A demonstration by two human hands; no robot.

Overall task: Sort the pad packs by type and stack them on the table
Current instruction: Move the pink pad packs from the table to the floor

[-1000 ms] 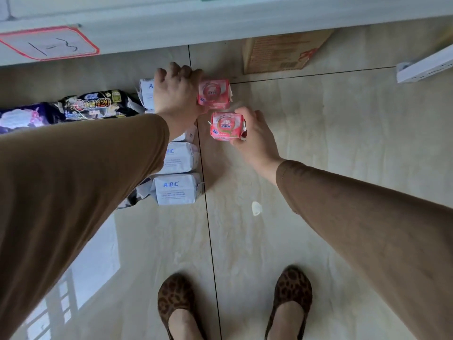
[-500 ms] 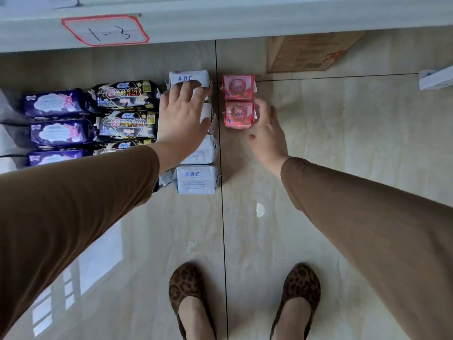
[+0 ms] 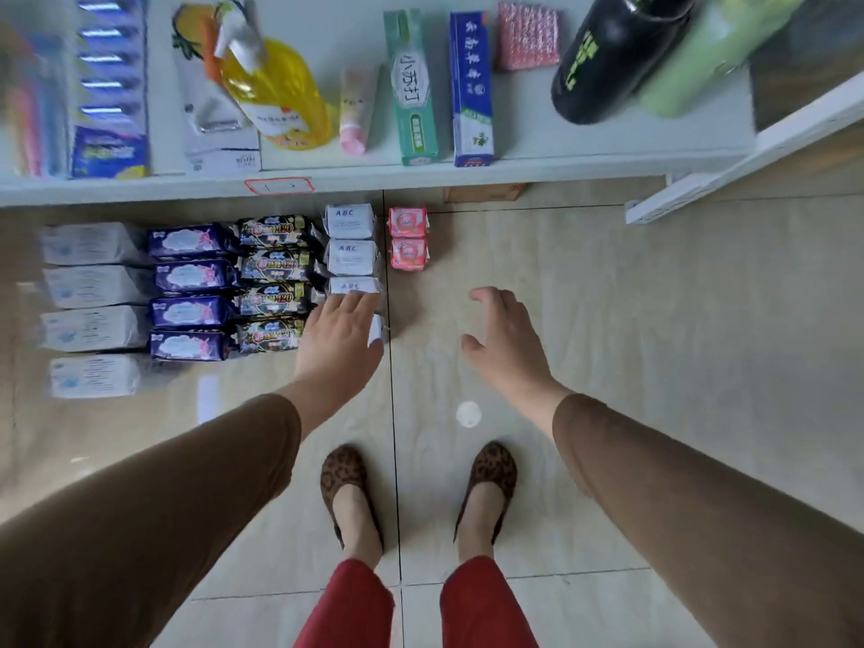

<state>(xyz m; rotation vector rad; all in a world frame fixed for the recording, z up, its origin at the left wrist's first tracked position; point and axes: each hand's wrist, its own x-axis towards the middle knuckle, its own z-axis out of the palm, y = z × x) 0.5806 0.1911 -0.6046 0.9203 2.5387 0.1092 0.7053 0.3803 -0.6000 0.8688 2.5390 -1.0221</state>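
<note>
Pad packs lie in columns on the tiled floor below a shelf. From left: pale white packs (image 3: pixel 91 287), purple packs (image 3: pixel 191 275), black packs (image 3: pixel 273 264), white ABC packs (image 3: pixel 350 222) and two pink packs (image 3: pixel 407 238). My left hand (image 3: pixel 341 341) hovers flat over the near end of the ABC column, fingers apart, hiding the nearest pack. My right hand (image 3: pixel 507 341) is open above bare floor, below and right of the pink packs, holding nothing.
A white shelf (image 3: pixel 374 173) above carries toothpaste boxes (image 3: pixel 439 86), a yellow refill pouch (image 3: pixel 276 95), a toothbrush pack and a black bottle (image 3: pixel 608 58). A cardboard box (image 3: pixel 484 193) sits under it. My feet (image 3: pixel 416 488) stand on the tiles by a white scrap (image 3: pixel 468 413).
Both hands have let go of the pink packs and pulled back toward me. The view has risen, so the shelf top and all columns now show.
</note>
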